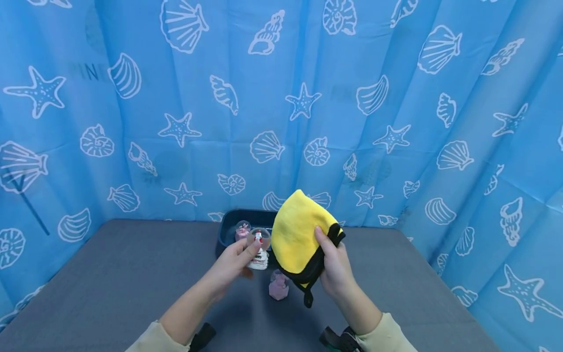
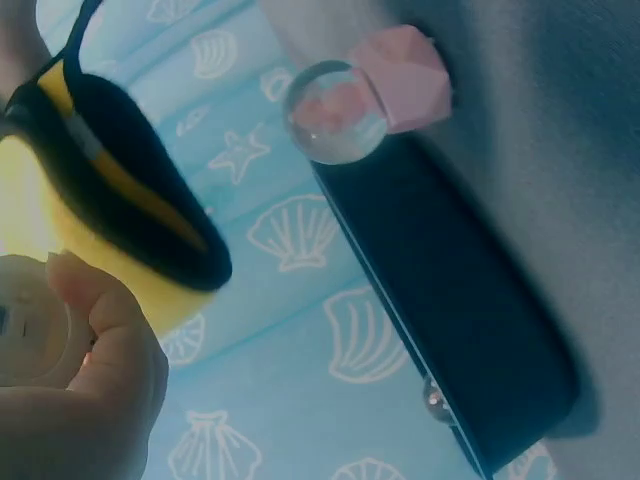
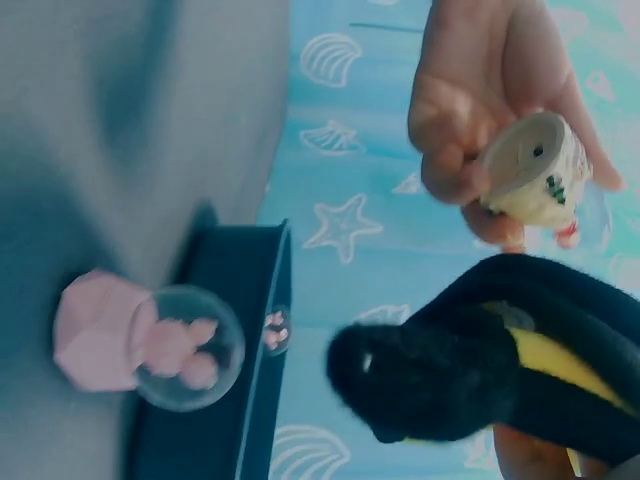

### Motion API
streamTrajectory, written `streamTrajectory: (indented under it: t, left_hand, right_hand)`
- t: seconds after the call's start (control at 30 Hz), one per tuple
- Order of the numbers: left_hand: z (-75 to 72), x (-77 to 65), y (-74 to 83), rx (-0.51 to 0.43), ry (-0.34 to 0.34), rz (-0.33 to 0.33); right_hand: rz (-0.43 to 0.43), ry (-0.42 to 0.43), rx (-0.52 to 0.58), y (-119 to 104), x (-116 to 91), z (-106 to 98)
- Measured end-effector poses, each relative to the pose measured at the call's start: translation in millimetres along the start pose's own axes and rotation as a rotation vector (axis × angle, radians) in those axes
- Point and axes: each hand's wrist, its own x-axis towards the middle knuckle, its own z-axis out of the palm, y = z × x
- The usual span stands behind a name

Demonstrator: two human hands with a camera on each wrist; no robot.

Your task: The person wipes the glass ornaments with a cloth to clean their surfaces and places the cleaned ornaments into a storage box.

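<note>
My left hand [image 1: 233, 261] grips a small snow globe [image 1: 258, 260] with a white base and a red-and-white figure inside its clear ball. In the right wrist view the underside of that globe's base [image 3: 518, 160] faces the camera. A yellow cleaning mitt [image 1: 296, 234] with black edging and a hanging loop is held by my right hand [image 1: 337, 269], thumb across its front. The mitt is just right of the globe; whether they touch I cannot tell. On the table below stands a second snow globe [image 1: 278, 289], with a pink faceted base [image 3: 92, 330].
A dark blue tray [image 1: 220, 243] stands at the back of the table, behind my left hand. Inside it is another pink snow globe [image 1: 242, 231]. Grey cloth covers the table [image 1: 145, 274]. A blue shell-print curtain [image 1: 264, 98] hangs behind and at the sides.
</note>
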Motion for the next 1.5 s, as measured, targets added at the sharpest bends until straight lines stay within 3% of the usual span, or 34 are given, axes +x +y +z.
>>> streamTrajectory:
  t: [0.17,0.3,0.43,0.57,0.73,0.9,1.13,1.3,1.5]
  left_hand:
    - [2.0,0.8,1.1,-0.078,-0.073,0.029]
    - [4.9,0.1,3.2,-0.116,-0.114,0.03]
    - [9.7,-0.2,5.8,-0.102,-0.163,0.054]
    - [13.2,1.9,5.8,-0.08,-0.224,0.065]
    - [11.9,2.8,1.0,-0.061,-0.259,0.054]
    - [8.9,3.4,-4.0,-0.039,-0.269,0.046]
    - [4.0,6.2,-10.7,-0.02,-0.289,0.069]
    - [0.2,5.8,-14.6,-0.008,-0.269,0.048]
    - [-3.6,7.3,-16.7,-0.025,-0.28,0.066]
  right_hand:
    - [-0.061,-0.09,0.015,-0.5,-1.0,12.7]
    - [-0.08,-0.215,0.003,4.1,-0.6,19.4]
    - [-0.064,-0.362,-0.08,11.9,4.5,24.8]
    - [-0.057,-0.42,-0.154,19.1,10.9,26.9]
    - [-0.104,-0.383,-0.18,28.1,15.5,27.4]
    - [-0.146,-0.27,-0.19,38.2,17.0,31.6]
    - [-0.267,-0.13,-0.232,47.0,14.6,38.8]
    - [-0.221,-0.058,-0.194,48.0,17.1,40.2]
    - [-0.155,-0.068,-0.147,41.9,23.7,35.9]
